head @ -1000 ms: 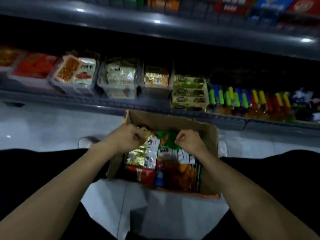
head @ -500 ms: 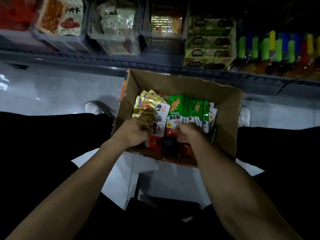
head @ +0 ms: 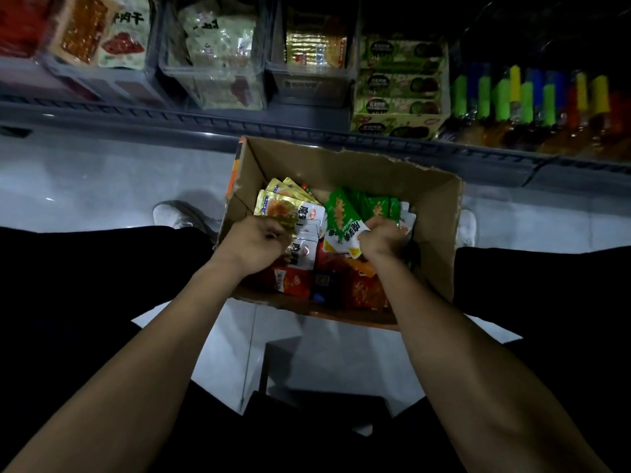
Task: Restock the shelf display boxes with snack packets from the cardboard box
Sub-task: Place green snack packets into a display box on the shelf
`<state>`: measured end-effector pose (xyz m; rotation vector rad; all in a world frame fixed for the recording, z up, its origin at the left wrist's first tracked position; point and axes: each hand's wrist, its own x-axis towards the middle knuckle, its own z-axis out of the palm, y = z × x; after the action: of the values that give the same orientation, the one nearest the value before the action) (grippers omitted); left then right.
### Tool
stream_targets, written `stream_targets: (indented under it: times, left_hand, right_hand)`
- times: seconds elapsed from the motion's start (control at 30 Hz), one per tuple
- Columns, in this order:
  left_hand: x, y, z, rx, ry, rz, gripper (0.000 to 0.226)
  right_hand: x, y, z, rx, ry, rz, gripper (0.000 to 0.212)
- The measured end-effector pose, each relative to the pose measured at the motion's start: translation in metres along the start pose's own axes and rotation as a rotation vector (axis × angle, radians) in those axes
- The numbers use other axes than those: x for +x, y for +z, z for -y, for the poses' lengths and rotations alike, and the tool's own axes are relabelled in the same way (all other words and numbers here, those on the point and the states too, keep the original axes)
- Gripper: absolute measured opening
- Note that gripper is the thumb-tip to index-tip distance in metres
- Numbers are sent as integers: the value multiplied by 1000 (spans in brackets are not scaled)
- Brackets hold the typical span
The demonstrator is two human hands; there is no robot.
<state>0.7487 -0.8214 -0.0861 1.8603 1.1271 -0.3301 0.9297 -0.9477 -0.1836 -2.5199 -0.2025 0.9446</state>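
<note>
My left hand (head: 254, 242) grips the gold packets (head: 283, 208) at the left side of the cardboard box (head: 440, 233), as it did half a second ago. My right hand (head: 380, 237), which was pressed low among the red packets (head: 363, 290), now clutches a lifted fan of green packets (head: 341, 213) mid-box. The shelf display boxes (head: 211, 80) sit beyond.

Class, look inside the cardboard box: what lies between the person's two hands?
In the head view, white-bottomed packets stand between the left hand, gripping gold packets, and the right hand, gripping green packets.
</note>
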Motion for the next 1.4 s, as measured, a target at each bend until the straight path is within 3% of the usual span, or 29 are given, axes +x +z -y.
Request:
stream_targets:
  times: [0.07, 0.13, 0.23, 0.3, 0.37, 0.5, 0.6, 0.7, 0.8, 0.97, 1.1, 1.27, 1.4]
  left_hand:
    - [5, 5, -4, -29, 17, -19, 10]
    - [9, 11, -10, -18, 76, -59, 12]
    - [10, 19, -20, 130, 206, -85, 42]
    - [9, 23, -24, 227, 268, -20, 68]
    - [10, 27, -26, 312, 322, 55, 73]
    - [3, 27, -33, 178, 301, 60, 40]
    - [-5, 18, -42, 11, 264, -60, 31]
    - [-18, 5, -53, -232, 208, -90, 19]
    - [-34, -12, -70, -337, 282, -82, 20]
    - [-53, -55, -97, -198, 438, -44, 15]
    - [-57, -86, -116, -132, 503, -62, 25]
    - [-50, -107, -137, -341, 651, -196, 39]
    - [-43, -127, -162, -484, 822, -233, 29]
  right_hand:
    - [-8, -22, -2, -84, -222, -37, 21]
    - [-21, -47, 3, -99, -401, 52, 25]
    - [-42, -82, 18, -157, -561, 251, 27]
    - [-55, -98, 31, -150, -646, 310, 25]
    - [-66, -110, 39, -104, -699, 342, 21]
    - [-77, -121, 42, 9, -709, 217, 16]
    - [-82, -121, 45, 286, -477, 110, 33]
    - [-93, -124, 56, 484, -259, 280, 37]
    - [-112, -127, 72, 578, -336, 399, 29]
    - [-131, -147, 105, 734, -427, 307, 28]
    - [-141, -165, 131, 711, -536, 214, 29]
    - [-145, -191, 177, 618, -663, 140, 21]
    - [-152, -215, 217, 597, -749, 146, 24]
